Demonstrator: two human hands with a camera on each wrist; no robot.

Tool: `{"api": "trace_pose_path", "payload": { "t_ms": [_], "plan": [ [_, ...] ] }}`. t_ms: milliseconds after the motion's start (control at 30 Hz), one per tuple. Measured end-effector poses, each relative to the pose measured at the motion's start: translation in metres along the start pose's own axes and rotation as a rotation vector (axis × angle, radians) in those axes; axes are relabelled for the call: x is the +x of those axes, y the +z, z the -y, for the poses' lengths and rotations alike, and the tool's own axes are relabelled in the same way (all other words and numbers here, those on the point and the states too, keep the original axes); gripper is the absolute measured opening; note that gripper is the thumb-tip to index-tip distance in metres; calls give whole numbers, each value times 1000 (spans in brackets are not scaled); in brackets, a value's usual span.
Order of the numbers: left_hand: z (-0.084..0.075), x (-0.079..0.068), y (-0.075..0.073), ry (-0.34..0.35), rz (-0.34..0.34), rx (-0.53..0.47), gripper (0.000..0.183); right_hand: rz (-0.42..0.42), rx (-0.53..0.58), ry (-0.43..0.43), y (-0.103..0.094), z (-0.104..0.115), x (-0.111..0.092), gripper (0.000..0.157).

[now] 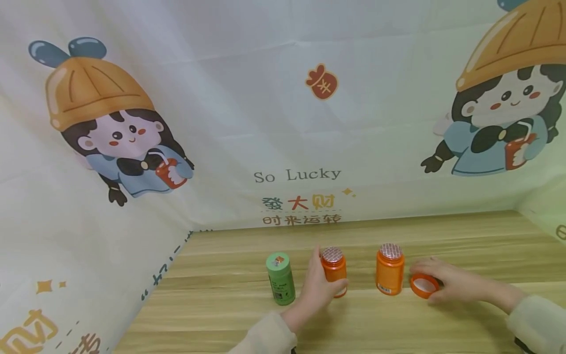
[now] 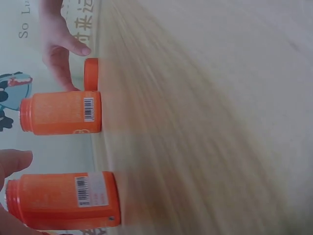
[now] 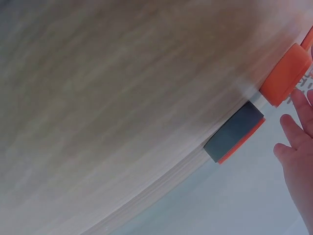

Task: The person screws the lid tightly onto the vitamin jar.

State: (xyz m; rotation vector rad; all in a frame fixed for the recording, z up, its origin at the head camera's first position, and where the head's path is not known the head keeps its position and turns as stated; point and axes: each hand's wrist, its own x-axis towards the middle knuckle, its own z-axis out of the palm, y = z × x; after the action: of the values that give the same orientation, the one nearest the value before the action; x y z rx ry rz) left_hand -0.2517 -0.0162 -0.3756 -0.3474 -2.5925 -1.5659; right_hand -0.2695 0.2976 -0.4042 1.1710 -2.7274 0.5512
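My left hand (image 1: 315, 285) stands around an orange bottle (image 1: 336, 272) with a foil-sealed mouth, its fingers extended along the left side. In the left wrist view, a gap shows between the thumb (image 2: 18, 160) and that bottle. A second orange bottle (image 1: 390, 275), also sealed with foil and without a lid, stands upright to the right. Next to it, an orange screw lid (image 1: 418, 287) sits on edge between the spread thumb and fingers of my right hand (image 1: 448, 282). Fingertips of the right hand are close to the lid (image 3: 286, 76) in the right wrist view.
A green bottle (image 1: 280, 285) with its lid on stands left of my left hand. One dark grey block-like thing with an orange edge (image 3: 235, 133) shows beside the lid in the right wrist view. Behind the wooden table (image 1: 221, 314) hangs a printed white cloth (image 1: 247, 113).
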Motion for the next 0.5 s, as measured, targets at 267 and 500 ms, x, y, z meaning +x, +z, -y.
{"api": "trace_pose_path", "payload": {
  "t_ms": [267, 500],
  "plan": [
    [19, 8, 7, -103, 2, -80, 91, -13, -21, -53, 4, -3, 2, 52],
    [28, 12, 11, -131, 0, -30, 73, -17, -66, -52, 7, -5, 2, 54]
  ]
}}
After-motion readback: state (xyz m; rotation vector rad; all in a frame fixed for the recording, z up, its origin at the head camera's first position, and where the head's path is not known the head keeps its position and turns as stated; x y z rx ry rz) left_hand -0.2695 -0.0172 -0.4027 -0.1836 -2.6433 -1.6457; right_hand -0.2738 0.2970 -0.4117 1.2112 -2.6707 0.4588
